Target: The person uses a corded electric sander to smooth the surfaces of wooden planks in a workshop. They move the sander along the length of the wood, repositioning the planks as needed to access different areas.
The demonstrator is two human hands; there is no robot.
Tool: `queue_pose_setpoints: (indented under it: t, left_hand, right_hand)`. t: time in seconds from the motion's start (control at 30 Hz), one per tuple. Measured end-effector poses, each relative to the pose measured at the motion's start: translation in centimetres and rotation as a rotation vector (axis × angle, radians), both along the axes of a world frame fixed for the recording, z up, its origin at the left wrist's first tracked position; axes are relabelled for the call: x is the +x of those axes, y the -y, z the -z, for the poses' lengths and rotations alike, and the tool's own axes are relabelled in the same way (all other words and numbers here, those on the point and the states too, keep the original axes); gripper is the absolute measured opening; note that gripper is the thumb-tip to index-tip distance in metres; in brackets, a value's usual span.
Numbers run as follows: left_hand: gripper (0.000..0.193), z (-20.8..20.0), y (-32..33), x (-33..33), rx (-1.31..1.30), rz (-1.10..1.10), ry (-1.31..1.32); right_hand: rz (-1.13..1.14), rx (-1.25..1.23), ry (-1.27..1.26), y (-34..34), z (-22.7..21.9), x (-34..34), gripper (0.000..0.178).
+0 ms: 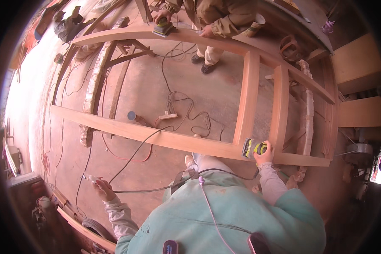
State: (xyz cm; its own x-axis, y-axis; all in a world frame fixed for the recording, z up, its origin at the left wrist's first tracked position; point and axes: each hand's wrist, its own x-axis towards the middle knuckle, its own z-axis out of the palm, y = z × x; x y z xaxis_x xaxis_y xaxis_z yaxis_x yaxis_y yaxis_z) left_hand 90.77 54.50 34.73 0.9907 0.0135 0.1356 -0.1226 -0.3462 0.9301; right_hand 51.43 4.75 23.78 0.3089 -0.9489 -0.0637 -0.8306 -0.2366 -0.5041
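Observation:
My right hand (264, 156) grips a green and black electric sander (254, 148), whose pad rests on the near rail of a large wooden frame (156, 134), close to where a crosspiece joins it. Out to the left, away from the frame, my left hand (104, 189) is closed on the sander's black power cord (146, 191). The cord runs across my front to that hand, then up over the near rail. Across the frame, a co-worker's hand (162, 16) holds a similar sander (163, 28) on the far rail, and their other hand touches the same rail.
Rough sawhorse beams (98, 91) (307, 110) carry the frame at both ends. Tangled cords and a power strip (168, 116) lie on the floor inside it, near a blue-topped cylinder (132, 115). A tyre (98, 228) and boards lie at lower left. Stacked timber (360, 63) stands right.

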Motion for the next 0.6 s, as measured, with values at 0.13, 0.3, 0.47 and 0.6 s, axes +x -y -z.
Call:
queue_pose_setpoints:
  t: [0.13,0.3,0.47,0.6]
  left_hand:
    - [0.039,-0.8,2.8,0.6,-0.009,-0.071,-0.046]
    - [0.035,-0.6,3.9,0.1,0.13,-0.075,-0.058]
    - [0.035,1.0,3.8,-1.0,0.207,-0.11,-0.15]
    - [0.035,2.3,4.0,-0.9,0.258,-0.114,-0.184]
  right_hand:
    - [-0.065,0.006,0.003,2.4,1.5,2.9,0.071]
    - [-0.156,0.022,-0.058,3.0,1.7,2.6,0.073]
    - [-0.189,0.003,-0.12,2.6,1.7,2.2,0.075]
    - [-0.186,0.015,-0.201,2.5,1.0,3.3,0.076]
